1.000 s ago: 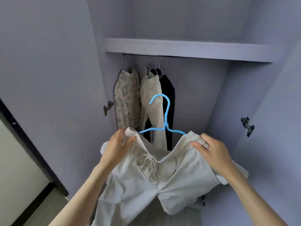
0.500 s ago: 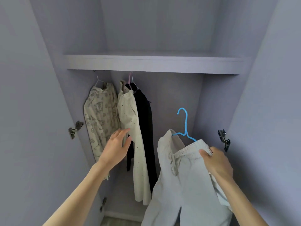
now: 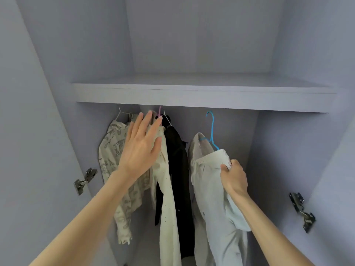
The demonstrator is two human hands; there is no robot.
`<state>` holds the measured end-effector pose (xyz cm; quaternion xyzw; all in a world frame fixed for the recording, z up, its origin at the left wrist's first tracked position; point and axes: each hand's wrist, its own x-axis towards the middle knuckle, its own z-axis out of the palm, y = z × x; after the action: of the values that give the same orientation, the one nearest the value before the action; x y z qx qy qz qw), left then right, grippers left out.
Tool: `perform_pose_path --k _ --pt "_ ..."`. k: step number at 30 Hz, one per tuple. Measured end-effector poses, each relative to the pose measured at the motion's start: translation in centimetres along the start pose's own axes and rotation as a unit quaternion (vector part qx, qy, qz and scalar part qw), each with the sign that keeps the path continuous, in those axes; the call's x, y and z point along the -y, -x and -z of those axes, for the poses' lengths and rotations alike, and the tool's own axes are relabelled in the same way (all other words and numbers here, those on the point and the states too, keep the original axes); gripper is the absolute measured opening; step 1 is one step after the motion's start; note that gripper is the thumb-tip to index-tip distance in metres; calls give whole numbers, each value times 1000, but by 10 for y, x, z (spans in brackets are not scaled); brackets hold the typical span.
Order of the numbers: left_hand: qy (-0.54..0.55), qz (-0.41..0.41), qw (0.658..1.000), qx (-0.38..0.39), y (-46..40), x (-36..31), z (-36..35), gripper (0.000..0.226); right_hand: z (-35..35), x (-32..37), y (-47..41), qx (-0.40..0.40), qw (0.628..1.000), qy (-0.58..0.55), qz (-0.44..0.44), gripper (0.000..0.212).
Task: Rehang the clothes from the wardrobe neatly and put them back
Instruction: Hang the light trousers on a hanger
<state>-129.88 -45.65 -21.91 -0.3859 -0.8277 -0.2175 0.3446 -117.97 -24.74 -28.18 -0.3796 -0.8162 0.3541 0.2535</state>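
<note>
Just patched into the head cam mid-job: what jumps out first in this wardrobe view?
The right hand grips pale trousers on a blue hanger, raised toward the underside of the shelf, right of centre. The open left hand lies against the hanging clothes at left: patterned top, cream garment, black garment.

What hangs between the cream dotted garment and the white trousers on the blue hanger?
A black garment hangs between the cream dotted garment and the white trousers, seen in the head view.

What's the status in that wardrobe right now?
Left hand open against cream garment. Right hand grips white trousers on blue hanger, below shelf. Nothing blocking.
</note>
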Motion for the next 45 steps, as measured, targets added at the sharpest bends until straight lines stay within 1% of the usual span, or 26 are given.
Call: perform_pose_path --k 4,10,15,19,23,27,31,36,41,43,45 --pt "-33 -21 999 -36 -60 37 -4 51 -32 27 -53 -4 1000 0 18 31" --pt "-58 -42 997 -41 -114 83 -23 54 -79 62 -105 -25 997 -32 58 25" --pt "-32 -54 993 -102 -123 93 -40 50 -102 87 -138 -49 992 -73 89 23" --pt "-32 -57 989 -130 -124 94 -44 47 -119 96 -159 -35 993 -62 97 22" --pt "-37 -54 988 -141 -124 95 -47 46 -135 90 -163 1 995 -42 93 20" --pt "-46 -49 988 -136 -124 95 -47 47 -148 87 -158 33 993 -40 108 24" --pt "-51 -45 990 -126 -124 94 -45 47 -158 99 -149 50 985 -56 153 39" --pt "-59 -43 991 -111 -125 95 -45 49 -166 99 -139 86 979 -35 182 45" --pt "-54 -40 992 -106 -109 98 -52 53 -161 87 -135 108 971 49 209 47" --pt "-57 -38 993 -95 -93 102 -58 54 -155 83 -133 99 964 88 230 48" --pt "-65 -28 995 -70 -73 107 -65 57 -150 80 -129 75 951 130 269 50"
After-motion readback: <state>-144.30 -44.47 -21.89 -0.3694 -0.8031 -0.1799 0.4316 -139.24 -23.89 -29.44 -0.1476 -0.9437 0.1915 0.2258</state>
